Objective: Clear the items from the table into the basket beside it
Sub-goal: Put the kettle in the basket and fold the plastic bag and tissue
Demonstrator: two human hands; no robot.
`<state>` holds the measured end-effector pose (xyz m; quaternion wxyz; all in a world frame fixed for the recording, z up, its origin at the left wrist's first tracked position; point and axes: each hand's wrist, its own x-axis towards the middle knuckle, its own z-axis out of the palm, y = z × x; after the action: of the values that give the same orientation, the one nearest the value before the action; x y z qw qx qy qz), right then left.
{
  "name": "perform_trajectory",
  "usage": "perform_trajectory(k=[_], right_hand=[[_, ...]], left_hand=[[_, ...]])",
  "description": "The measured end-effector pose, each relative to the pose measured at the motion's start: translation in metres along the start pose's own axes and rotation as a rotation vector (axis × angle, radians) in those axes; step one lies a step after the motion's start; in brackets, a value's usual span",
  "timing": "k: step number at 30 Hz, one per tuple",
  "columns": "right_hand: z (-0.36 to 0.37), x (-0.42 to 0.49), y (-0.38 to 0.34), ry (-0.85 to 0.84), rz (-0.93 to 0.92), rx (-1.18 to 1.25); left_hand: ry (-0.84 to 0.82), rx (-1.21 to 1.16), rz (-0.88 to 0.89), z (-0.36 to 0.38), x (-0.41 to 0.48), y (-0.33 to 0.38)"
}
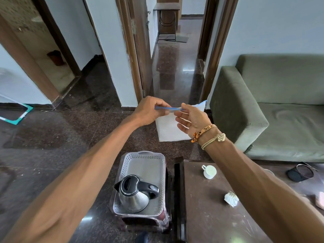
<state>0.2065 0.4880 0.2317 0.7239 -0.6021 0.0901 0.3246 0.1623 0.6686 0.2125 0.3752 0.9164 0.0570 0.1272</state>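
Observation:
Both hands are raised in front of me, holding a white cloth [168,128] with a blue edge by its top edge. My left hand [150,111] pinches the left part of that edge. My right hand [191,118] grips the right part, and the cloth hangs down between them. Below, a white perforated basket [149,163] rests on a low stool left of the brown table [210,216]. A steel electric kettle [135,193] with a black lid and handle stands in the basket's near end. On the table sit a white cup [209,171] and a white brush [231,198].
A green sofa [280,102] stands at the right behind the table. A dark round wire-rimmed object [299,173] lies at the table's right side, and a pink thing [319,201] at the frame's right edge. Open doorways and dark polished floor lie ahead.

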Motion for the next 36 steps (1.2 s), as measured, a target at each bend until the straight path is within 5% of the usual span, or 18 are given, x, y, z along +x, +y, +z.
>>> perform_trajectory(k=[5,9,11,14,19,23,27,36], right_hand=[[-0.008,-0.007,0.003,-0.037,-0.09,-0.218],[-0.013,-0.005,0.008,0.231,-0.773,-0.723],[-0.016,-0.003,0.004,0.283,-0.96,-1.042],[-0.021,0.011,0.0,0.153,-0.865,-1.474],[-0.021,0.021,0.009,0.123,-0.823,-1.528],[-0.018,0.024,0.021,0.175,-0.822,-1.49],[-0.015,0.029,0.027,0.195,-0.808,-1.484],[-0.01,0.025,0.031,0.055,-0.738,-1.346]], left_hand=[[0.088,0.073,0.053,0.001,-0.001,-0.008],[0.053,0.078,0.019,0.002,0.0,-0.009],[0.013,0.059,-0.004,0.002,0.001,-0.008],[-0.015,0.015,-0.018,0.006,-0.001,-0.006],[0.167,0.031,-0.025,0.021,-0.005,-0.007],[0.448,-0.144,-0.486,0.038,-0.013,0.004],[0.27,-0.804,-0.802,0.046,-0.021,0.019],[0.203,-0.929,-0.732,0.055,-0.036,0.014]])
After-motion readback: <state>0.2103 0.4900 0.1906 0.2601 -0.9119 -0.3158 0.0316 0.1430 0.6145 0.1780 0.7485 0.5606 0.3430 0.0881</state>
